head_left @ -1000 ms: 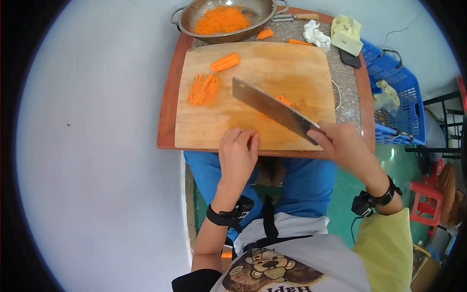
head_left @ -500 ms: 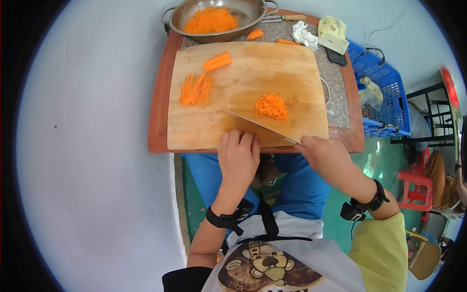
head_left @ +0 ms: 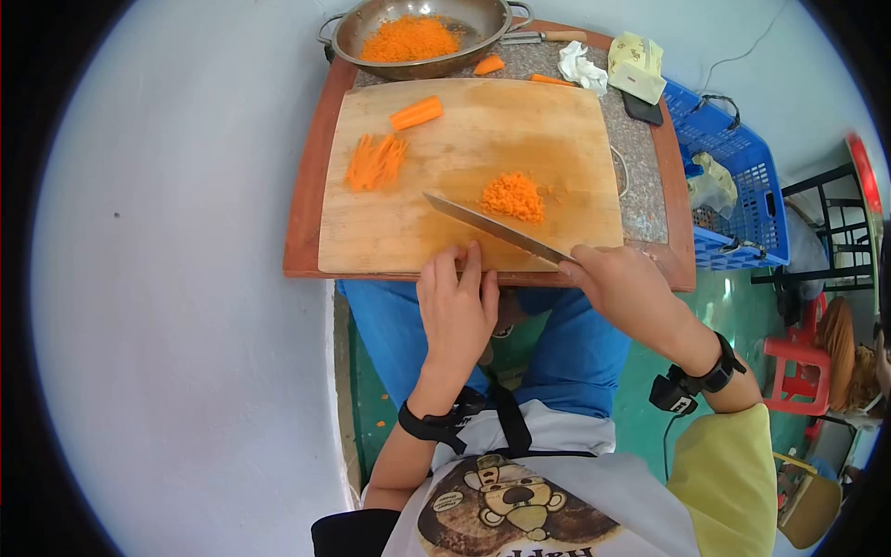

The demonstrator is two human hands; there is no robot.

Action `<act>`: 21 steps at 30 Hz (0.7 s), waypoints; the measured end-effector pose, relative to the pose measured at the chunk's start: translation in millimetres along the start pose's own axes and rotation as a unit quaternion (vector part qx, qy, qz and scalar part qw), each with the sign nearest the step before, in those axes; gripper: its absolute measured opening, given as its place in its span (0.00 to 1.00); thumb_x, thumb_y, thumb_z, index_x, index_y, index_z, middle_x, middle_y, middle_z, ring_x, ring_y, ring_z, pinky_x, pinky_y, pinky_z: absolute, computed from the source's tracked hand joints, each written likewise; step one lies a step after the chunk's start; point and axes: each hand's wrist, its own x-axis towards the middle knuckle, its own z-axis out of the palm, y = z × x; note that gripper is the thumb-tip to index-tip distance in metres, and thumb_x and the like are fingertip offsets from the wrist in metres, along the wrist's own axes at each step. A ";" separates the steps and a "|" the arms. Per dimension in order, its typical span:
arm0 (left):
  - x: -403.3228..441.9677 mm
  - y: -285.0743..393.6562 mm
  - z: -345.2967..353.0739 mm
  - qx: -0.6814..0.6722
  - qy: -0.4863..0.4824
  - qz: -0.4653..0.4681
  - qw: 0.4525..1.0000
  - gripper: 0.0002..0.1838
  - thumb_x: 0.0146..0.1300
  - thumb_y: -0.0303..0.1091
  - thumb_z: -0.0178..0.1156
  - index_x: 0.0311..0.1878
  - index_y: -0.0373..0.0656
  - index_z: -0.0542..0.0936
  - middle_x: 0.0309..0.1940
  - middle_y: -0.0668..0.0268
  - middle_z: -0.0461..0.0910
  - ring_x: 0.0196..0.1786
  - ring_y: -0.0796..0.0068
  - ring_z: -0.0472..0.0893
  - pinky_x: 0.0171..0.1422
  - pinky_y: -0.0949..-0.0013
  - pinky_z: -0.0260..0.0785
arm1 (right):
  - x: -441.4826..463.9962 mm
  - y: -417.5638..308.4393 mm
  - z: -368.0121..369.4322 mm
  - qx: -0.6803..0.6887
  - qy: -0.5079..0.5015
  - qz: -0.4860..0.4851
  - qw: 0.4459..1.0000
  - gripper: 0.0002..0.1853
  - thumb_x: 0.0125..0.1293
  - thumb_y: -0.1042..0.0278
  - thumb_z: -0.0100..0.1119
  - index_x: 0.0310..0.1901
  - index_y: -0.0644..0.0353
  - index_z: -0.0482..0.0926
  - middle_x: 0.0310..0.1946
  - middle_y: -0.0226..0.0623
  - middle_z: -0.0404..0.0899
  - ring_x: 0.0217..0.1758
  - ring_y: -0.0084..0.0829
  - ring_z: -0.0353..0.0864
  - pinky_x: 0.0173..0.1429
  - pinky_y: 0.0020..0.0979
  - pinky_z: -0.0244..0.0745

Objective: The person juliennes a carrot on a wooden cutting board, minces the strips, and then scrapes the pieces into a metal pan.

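My right hand (head_left: 617, 288) grips a kitchen knife (head_left: 492, 226) by its handle. The blade slants across the front of the wooden cutting board (head_left: 557, 116), its tip pointing left. Just beyond the blade lies a small heap of finely chopped carrot (head_left: 512, 197). My left hand (head_left: 457, 302) rests at the board's front edge, fingers apart and holding nothing, with the index finger stretched onto the wood. Carrot strips (head_left: 376, 162) lie at the board's left, with a cut carrot piece (head_left: 417, 112) behind them.
A metal pan (head_left: 483, 56) of shredded carrot (head_left: 411, 38) stands at the back left of the table. Behind the board are a carrot end (head_left: 489, 65), a wooden-handled tool (head_left: 548, 36), tissue (head_left: 582, 70) and a phone (head_left: 641, 109). Right: blue crate (head_left: 742, 176), red stool (head_left: 796, 376).
The knife has turned so more of its flat side shows, and its tip has shifted slightly up and left. My left index finger has stretched forward onto the board.
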 end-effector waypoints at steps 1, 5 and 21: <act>-0.8 -0.4 0.7 -0.002 -0.001 -0.002 1.000 0.20 0.54 0.29 0.62 0.51 0.34 0.78 0.41 0.56 0.71 0.46 0.56 0.71 0.52 0.60 0.65 | 0.5 -0.7 -1.1 -0.001 -0.002 0.000 1.000 0.13 0.66 0.61 0.52 0.28 0.62 0.72 0.20 0.48 0.76 0.27 0.50 0.78 0.30 0.47 0.72; -3.6 -5.6 3.1 -0.032 0.025 -0.004 0.999 0.20 0.54 0.28 0.62 0.51 0.35 0.78 0.43 0.56 0.72 0.48 0.56 0.71 0.53 0.60 0.65 | 4.1 -3.0 -6.2 -0.016 -0.025 0.004 1.000 0.13 0.66 0.61 0.52 0.28 0.62 0.73 0.20 0.49 0.76 0.27 0.51 0.78 0.31 0.47 0.73; -7.0 -7.5 0.4 -0.055 0.031 0.006 0.998 0.17 0.52 0.24 0.62 0.48 0.36 0.79 0.46 0.57 0.73 0.49 0.56 0.72 0.55 0.60 0.66 | 10.5 2.6 -9.8 0.004 -0.033 -0.027 0.999 0.13 0.65 0.62 0.53 0.28 0.62 0.72 0.19 0.51 0.75 0.26 0.54 0.76 0.29 0.47 0.71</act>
